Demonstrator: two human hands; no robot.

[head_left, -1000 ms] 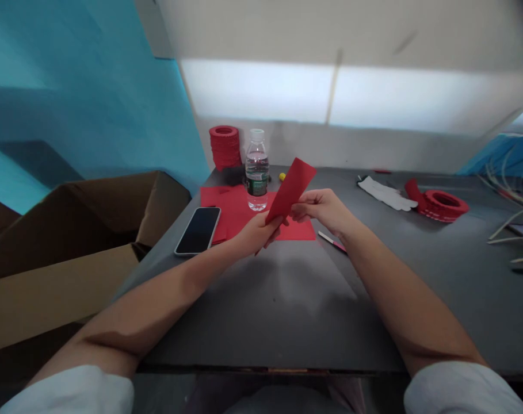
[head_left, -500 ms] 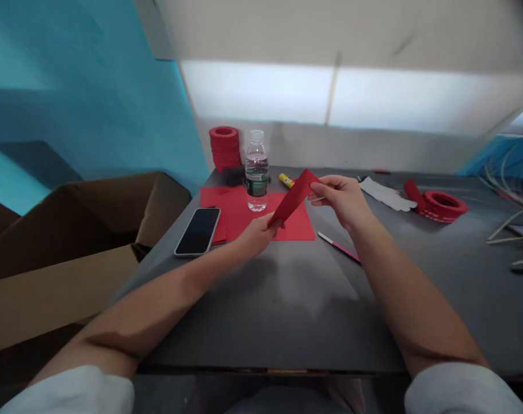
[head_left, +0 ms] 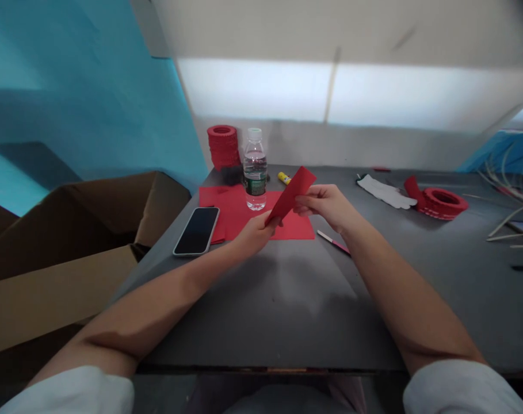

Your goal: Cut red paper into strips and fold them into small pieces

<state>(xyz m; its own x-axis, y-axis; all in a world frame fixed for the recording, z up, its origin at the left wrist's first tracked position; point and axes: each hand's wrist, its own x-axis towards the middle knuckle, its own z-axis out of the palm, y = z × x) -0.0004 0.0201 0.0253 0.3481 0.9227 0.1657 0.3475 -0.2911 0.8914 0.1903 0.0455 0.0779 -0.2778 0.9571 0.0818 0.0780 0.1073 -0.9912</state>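
Here, left hand [head_left: 256,232] and right hand [head_left: 325,204] grip red paper [head_left: 291,193] (slanting between them).

A grey table [head_left: 265,310] is partly covered by red paper [head_left: 231,215], while a phone [head_left: 197,231], a yellow tube [head_left: 283,177], a pink-and-white stick [head_left: 333,242], a white glove [head_left: 384,191] and a red roll [head_left: 445,206] are also carried.

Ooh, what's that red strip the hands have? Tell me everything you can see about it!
The red strip is long, narrow and plain, and looks like paper or thin card. It slants up and to the right, in front of the red sheet on the grey table. The left hand grips its lower end; the right hand has its fingertips at the right edge. I can't tell whether it's folded.
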